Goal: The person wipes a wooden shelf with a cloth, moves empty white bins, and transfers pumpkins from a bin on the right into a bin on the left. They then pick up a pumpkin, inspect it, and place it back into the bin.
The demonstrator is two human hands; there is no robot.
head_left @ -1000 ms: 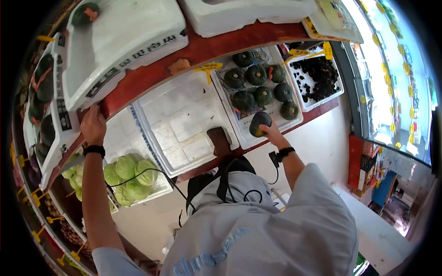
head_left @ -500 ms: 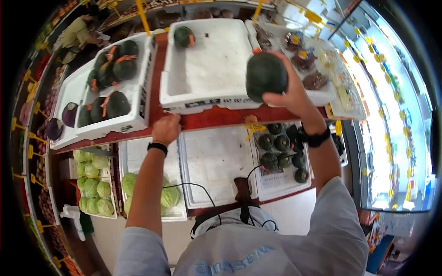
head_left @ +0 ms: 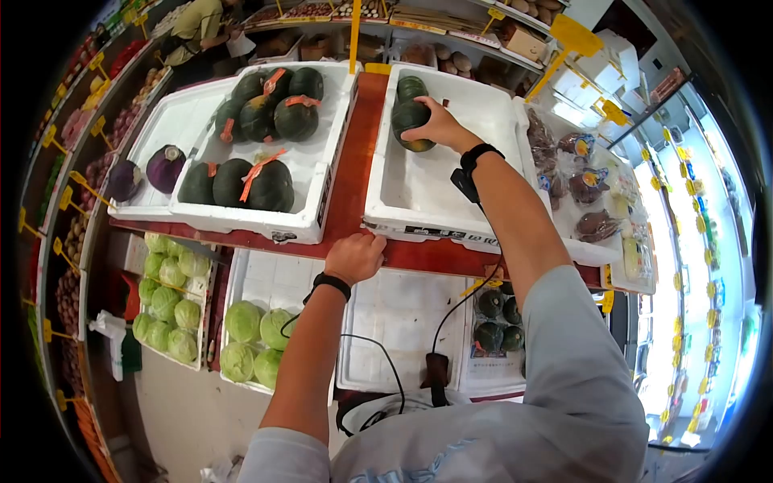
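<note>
My right hand [head_left: 443, 126] is wrapped round a dark green pumpkin [head_left: 411, 127] at the left side of a white foam box [head_left: 475, 185]. Just behind it in that box lies another dark green pumpkin [head_left: 411, 88], close against the first. Whether the held pumpkin rests on the box floor cannot be told. My left hand [head_left: 356, 258] is closed in a fist against the front edge of the red table [head_left: 354, 173], below the gap between the boxes; no object shows in it. To its left, a second foam box [head_left: 302, 228] holds several pumpkins [head_left: 296, 118] with red tape.
Two purple eggplants [head_left: 166, 168] lie at far left. Bagged produce [head_left: 592, 185] fills a box on the right. On the lower level are cabbages [head_left: 243, 320] and smaller dark squashes [head_left: 488, 336]. A black cable [head_left: 378, 342] hangs near my arms. Another person [head_left: 197, 28] stands at upper left.
My right hand has carried the pumpkin from the box's right front corner to its left side, beside the other pumpkin. My view has shifted; my left fist stays at the table edge.
</note>
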